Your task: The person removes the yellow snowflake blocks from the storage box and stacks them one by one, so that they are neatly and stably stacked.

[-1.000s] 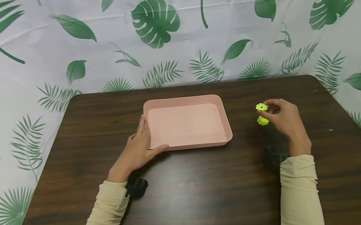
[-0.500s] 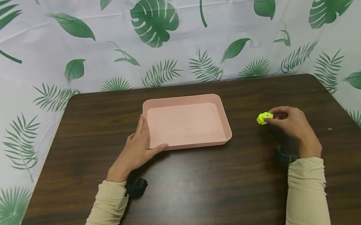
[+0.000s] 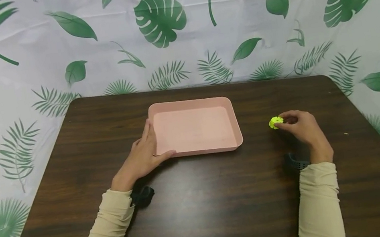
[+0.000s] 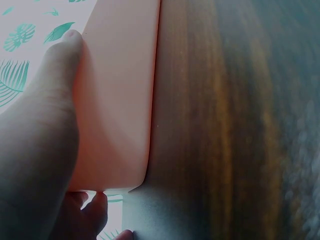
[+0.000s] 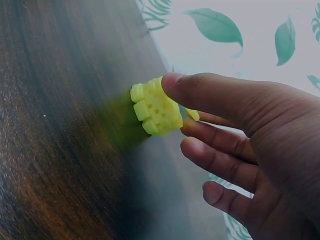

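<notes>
A small clump of bright yellow notched plastic discs point(image 3: 275, 122) is pinched between the thumb and fingers of my right hand point(image 3: 301, 127), to the right of the tray. In the right wrist view the yellow discs point(image 5: 157, 110) sit packed in a block under the thumb tip, with another yellow edge showing by the fingers; the other fingers are loosely bent. My left hand point(image 3: 140, 157) rests at the near left corner of a shallow pink tray point(image 3: 191, 128). Its thumb point(image 4: 67, 60) lies along the tray's front wall, and its fingertips touch the left wall.
A dark wood-grain table point(image 3: 206, 205) carries the tray. Behind it hangs a white cloth point(image 3: 106, 45) with green leaf prints. Black bands with devices sit at both wrists. A tiny pale scrap point(image 3: 346, 133) lies right of my right hand.
One second ago a yellow disc stood apart above the yellow piece; now they form one clump in my right hand, which moved down and slightly right. My left hand stays at the tray.
</notes>
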Motion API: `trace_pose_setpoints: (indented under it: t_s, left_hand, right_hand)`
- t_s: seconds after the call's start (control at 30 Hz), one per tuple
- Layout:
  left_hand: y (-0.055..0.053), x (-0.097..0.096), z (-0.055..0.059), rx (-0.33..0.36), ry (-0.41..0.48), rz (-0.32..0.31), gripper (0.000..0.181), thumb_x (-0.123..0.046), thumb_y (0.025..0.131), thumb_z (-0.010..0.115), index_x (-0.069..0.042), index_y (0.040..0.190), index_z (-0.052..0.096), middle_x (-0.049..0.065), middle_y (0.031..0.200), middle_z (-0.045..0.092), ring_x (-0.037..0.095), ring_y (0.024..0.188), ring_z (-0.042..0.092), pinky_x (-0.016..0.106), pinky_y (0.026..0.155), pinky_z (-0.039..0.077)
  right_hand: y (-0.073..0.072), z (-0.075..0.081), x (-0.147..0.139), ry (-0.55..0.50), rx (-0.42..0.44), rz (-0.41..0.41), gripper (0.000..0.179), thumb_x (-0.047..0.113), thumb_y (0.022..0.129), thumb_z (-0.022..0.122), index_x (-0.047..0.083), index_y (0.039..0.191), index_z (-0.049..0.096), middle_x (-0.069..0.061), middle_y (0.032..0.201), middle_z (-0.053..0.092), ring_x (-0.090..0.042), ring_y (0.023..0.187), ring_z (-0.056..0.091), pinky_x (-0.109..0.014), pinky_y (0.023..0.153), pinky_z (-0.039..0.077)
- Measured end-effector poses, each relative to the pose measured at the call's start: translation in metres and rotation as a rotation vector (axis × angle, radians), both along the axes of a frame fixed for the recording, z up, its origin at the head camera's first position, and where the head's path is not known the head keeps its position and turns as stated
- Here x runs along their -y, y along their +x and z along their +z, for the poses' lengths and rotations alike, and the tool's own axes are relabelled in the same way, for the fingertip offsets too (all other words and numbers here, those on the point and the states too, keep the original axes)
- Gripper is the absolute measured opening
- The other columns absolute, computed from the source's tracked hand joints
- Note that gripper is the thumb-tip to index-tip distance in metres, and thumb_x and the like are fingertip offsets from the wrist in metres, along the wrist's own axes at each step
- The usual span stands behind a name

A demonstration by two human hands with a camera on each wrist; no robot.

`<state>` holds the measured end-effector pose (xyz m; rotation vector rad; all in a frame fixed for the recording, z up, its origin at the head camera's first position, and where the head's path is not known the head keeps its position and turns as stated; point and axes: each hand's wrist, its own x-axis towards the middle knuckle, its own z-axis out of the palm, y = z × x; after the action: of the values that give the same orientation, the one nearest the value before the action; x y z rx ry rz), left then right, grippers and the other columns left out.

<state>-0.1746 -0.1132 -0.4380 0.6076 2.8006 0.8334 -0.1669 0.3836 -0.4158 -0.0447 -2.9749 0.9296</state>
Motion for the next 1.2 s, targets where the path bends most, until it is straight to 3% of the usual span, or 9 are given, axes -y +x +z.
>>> trace_pose_setpoints:
  t_s: [0.67, 0.8, 0.97, 1.2]
  left_hand:
    - [0.000, 0.000, 0.002, 0.007, 0.012, -0.005, 0.118, -0.068, 0.095, 0.059, 0.003, 0.162, -0.008, 0.018, 0.171, -0.015, 0.041, 0.152, 0.027, 0.067, 0.117, 0.019]
    - [-0.001, 0.001, 0.001, 0.012, 0.010, -0.006, 0.118, -0.069, 0.095, 0.058, 0.002, 0.162, -0.009, 0.017, 0.171, -0.016, 0.041, 0.153, 0.025, 0.068, 0.117, 0.018]
    - [-0.002, 0.001, 0.001, 0.015, 0.011, -0.008, 0.118, -0.068, 0.096, 0.059, 0.002, 0.162, -0.009, 0.017, 0.171, -0.016, 0.040, 0.153, 0.025, 0.067, 0.117, 0.018]
    - [-0.003, 0.001, -0.001, 0.011, 0.020, -0.008, 0.117, -0.068, 0.096, 0.059, 0.002, 0.162, -0.008, 0.018, 0.171, -0.016, 0.040, 0.154, 0.024, 0.066, 0.117, 0.018]
  right_hand:
    - [-0.001, -0.001, 0.001, 0.002, 0.033, 0.000, 0.049, 0.028, 0.100, 0.072, -0.009, 0.130, 0.063, -0.026, 0.108, 0.065, -0.035, 0.093, 0.059, -0.036, 0.072, 0.048]
    - [-0.002, 0.001, 0.001, 0.009, 0.055, 0.014, 0.057, 0.029, 0.100, 0.071, -0.010, 0.138, 0.055, -0.029, 0.114, 0.062, -0.040, 0.100, 0.059, -0.047, 0.079, 0.051]
    - [-0.005, 0.008, 0.000, 0.034, 0.098, 0.064, 0.067, 0.027, 0.099, 0.072, -0.011, 0.147, 0.044, -0.036, 0.123, 0.059, -0.049, 0.111, 0.058, -0.063, 0.090, 0.049]
    - [-0.016, 0.009, 0.003, 0.087, 0.094, 0.194, 0.058, 0.019, 0.097, 0.073, -0.008, 0.144, 0.052, -0.035, 0.119, 0.061, -0.047, 0.106, 0.061, -0.063, 0.090, 0.048]
